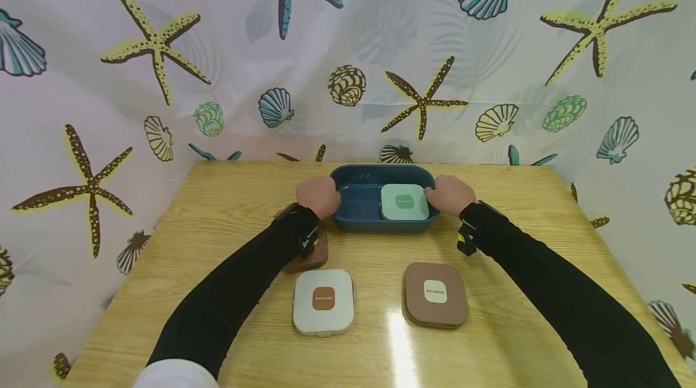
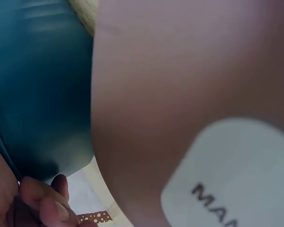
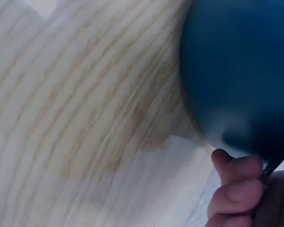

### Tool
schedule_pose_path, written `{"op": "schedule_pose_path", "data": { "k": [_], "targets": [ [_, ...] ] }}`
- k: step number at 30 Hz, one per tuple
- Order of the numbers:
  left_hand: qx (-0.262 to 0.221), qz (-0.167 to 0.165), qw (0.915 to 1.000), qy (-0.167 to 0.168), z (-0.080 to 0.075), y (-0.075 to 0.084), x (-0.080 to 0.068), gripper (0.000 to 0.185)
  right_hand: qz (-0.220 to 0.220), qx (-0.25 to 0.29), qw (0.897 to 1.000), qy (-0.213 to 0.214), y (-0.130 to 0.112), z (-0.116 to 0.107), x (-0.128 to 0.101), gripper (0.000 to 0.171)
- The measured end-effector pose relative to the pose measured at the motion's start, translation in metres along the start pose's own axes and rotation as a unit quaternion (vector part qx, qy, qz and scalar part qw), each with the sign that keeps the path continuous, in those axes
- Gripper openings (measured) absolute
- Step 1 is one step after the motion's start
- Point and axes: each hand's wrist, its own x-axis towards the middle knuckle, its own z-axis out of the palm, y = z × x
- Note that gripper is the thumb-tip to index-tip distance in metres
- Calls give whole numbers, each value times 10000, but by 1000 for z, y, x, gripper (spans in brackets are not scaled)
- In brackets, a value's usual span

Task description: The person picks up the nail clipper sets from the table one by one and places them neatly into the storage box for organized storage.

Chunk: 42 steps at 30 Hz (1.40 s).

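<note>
A dark blue bin (image 1: pixel 380 226) with rounded ends stands toward the back of the table. My left hand (image 1: pixel 318 196) grips its left end, and my right hand (image 1: pixel 451 194) holds the right end, fingers curled at the rim in both wrist views. Inside the bin, on its right side, lies a mint green square case (image 1: pixel 405 202) with a darker label. Partly hidden beneath my left wrist is a brown case (image 1: pixel 313 258). Its pale label (image 2: pixel 227 175) shows close up in the left wrist view.
Nearer the front lie a white square case (image 1: pixel 304 318) with a brown label and, to its right, another brown case (image 1: pixel 435 312) with a cream label. The wooden table (image 1: pixel 516 327) backs onto a hanging sheet (image 1: pixel 315 74) printed with shells and starfish.
</note>
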Motion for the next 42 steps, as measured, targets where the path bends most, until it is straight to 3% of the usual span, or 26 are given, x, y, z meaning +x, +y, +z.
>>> {"op": "schedule_pose_path", "data": {
  "k": [13, 24, 34, 38, 42],
  "targets": [
    [5, 35, 9999, 126, 1, -3, -1, 51, 98, 278, 9979, -583, 7, 1, 2, 47],
    [-93, 207, 9987, 446, -5, -12, -8, 53, 295, 244, 9974, -615, -1, 3, -4, 49],
    [-356, 241, 9979, 482, -17, -27, -30, 50, 333, 157, 9972, -657, -3, 0, -8, 48],
    [-338, 415, 9982, 276, -23, -32, -46, 48, 332, 138, 9972, -651, -4, 0, -7, 48],
    [-55, 739, 9969, -266, -33, -34, -62, 58, 356, 99, 9973, -635, -5, -1, -8, 47]
  ]
}}
